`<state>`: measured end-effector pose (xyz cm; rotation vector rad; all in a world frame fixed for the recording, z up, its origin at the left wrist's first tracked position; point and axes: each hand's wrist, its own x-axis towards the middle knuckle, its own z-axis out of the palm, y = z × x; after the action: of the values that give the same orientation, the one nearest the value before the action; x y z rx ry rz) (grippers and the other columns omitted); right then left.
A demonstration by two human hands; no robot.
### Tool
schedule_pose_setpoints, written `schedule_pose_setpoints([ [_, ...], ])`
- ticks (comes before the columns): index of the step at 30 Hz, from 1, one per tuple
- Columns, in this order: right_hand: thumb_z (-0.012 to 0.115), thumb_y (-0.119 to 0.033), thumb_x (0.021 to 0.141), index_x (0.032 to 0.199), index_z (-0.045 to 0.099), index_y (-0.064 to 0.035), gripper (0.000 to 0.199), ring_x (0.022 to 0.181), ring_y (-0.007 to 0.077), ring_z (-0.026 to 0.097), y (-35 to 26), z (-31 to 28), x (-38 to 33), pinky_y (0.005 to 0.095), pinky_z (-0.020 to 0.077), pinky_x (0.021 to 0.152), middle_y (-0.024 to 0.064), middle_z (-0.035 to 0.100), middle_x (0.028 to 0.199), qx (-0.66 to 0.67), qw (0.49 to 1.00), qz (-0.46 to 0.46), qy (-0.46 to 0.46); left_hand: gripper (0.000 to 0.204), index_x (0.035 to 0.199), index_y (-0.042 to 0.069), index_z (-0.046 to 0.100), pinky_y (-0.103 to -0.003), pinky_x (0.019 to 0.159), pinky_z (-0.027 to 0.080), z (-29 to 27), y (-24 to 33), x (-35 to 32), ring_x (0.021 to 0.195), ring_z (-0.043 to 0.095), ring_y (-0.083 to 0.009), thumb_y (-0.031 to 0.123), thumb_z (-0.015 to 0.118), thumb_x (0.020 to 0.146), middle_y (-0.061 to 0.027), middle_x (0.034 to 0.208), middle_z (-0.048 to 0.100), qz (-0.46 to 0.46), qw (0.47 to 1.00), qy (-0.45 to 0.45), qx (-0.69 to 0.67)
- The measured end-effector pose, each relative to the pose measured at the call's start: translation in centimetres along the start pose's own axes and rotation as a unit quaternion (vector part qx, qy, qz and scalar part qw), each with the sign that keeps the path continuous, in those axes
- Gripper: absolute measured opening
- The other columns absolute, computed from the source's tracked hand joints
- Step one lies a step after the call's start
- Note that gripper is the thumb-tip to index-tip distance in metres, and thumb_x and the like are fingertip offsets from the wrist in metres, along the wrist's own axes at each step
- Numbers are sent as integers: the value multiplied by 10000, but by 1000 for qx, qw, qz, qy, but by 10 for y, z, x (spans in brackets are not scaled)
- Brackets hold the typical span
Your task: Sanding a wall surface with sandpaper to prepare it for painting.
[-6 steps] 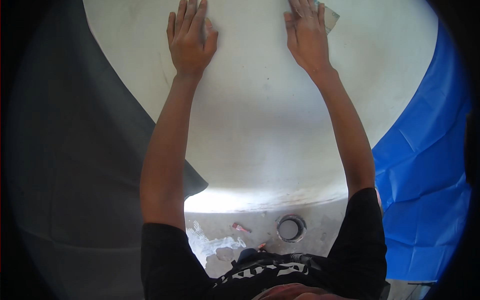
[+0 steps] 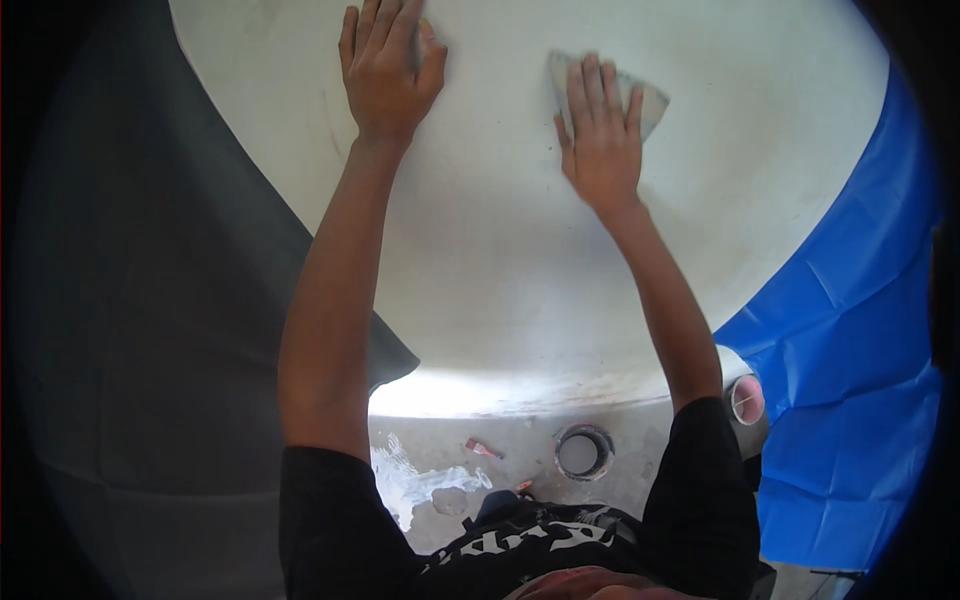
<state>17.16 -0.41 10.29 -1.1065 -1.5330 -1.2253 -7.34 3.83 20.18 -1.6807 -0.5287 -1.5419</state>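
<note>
At the far left, a dark grey sheet covers the area beside a large, pale, curved surface that fills the centre of the view.

The left hand lies flat on this curved surface, fingers spread and extended, palm down. It holds nothing and appears to act as a brace.

To its right, the right hand presses a grey sheet of abrasive paper against the same surface. The fingers are extended and slightly apart, lying on top of the sheet; the sheet's corners show past the fingertips on the far side. The paper is pinned under the palm and fingers, not pinched.

The step in hand is judged to be rubbing down the pale surface with the sheet. The next move calls for even palm pressure, with the sheet kept flat and the left hand holding the body steady.

Below, on the concrete floor, lie a white spill, a small red-handled tool and a round open container. A second, pinkish round container sits further right, at the edge of a blue tarpaulin that hangs along the right side.
</note>
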Motion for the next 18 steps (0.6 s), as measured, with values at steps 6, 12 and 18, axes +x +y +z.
schedule_pose_setpoints([
  [6,660,-120,764,1580,401,-94,856,1547,262,307,-23,6,-140,549,237,1234,92,379,1652,25,989,-36,-141,538,1471,-31,512,-593,1221,249,9,6,-5,1484,383,-449,73,532,943,-247,1579,447,10,999,-9,34],
  [12,659,-88,814,1592,349,-53,839,1556,326,275,-20,-24,-144,562,196,1250,159,335,1662,136,970,-30,-200,529,1463,-32,524,-595,1217,259,15,14,-4,1486,387,-438,71,547,945,-237,1581,450,-11,1000,-4,-2],
  [18,561,6,955,1562,402,-25,629,1526,378,326,67,-60,85,498,168,1267,196,410,1613,188,981,-41,17,499,1433,-34,557,-582,1216,274,24,11,-8,1462,426,-431,131,544,963,-228,1557,486,-24,999,5,-33],
])
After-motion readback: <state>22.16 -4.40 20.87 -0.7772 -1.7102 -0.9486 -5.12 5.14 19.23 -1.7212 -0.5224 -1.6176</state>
